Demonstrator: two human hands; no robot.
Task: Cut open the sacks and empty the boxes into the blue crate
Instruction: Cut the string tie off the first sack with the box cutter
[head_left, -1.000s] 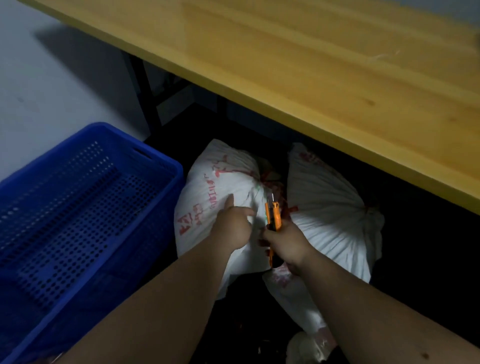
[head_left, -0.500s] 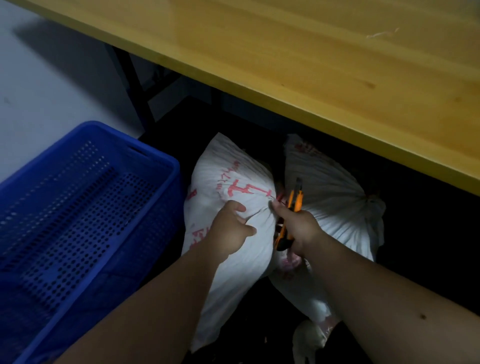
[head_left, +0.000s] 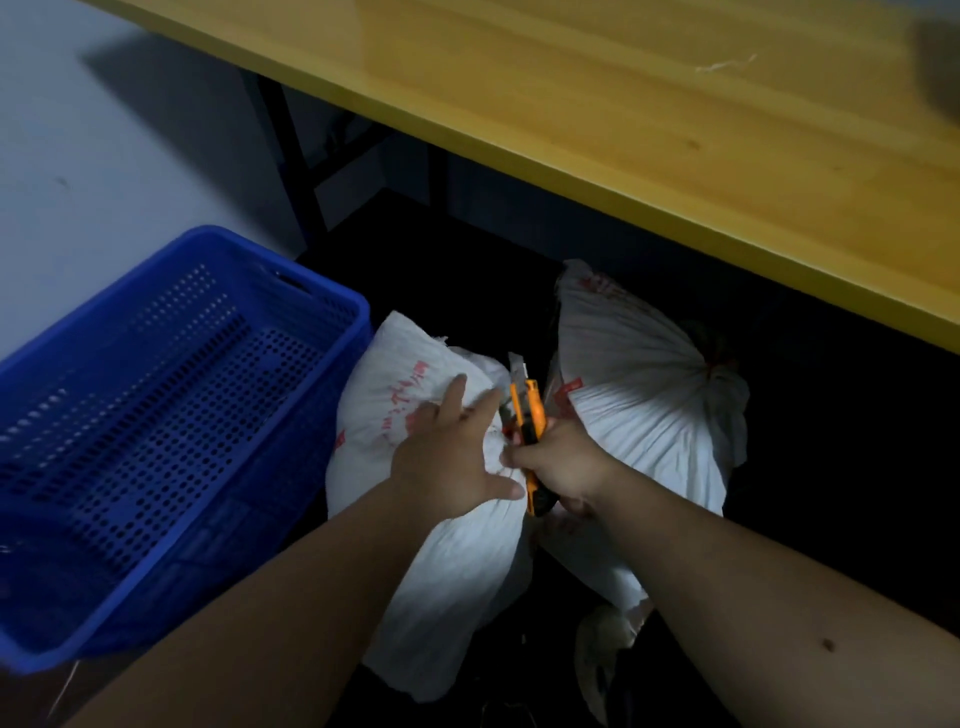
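Two white woven sacks with red print lie on the dark floor under a table. The nearer sack (head_left: 441, 566) rests against the blue crate (head_left: 171, 426), which has nothing in it. My left hand (head_left: 447, 457) presses flat on this sack's top with fingers spread. My right hand (head_left: 566, 467) grips an orange utility knife (head_left: 527, 415), blade up, right at the sack's bunched neck. The second sack (head_left: 649, 410) sits tied shut behind and to the right. No boxes are visible.
A yellow wooden tabletop (head_left: 675, 130) overhangs the sacks, with black table legs (head_left: 291, 156) behind the crate. Pale grey floor (head_left: 78, 156) lies at the left. A crumpled white scrap (head_left: 602, 644) lies on the floor near my right forearm.
My left hand has let go of the pinched sack fabric and now lies flat with fingers spread. The near sack has shifted left toward the crate. The knife stays at the neck.
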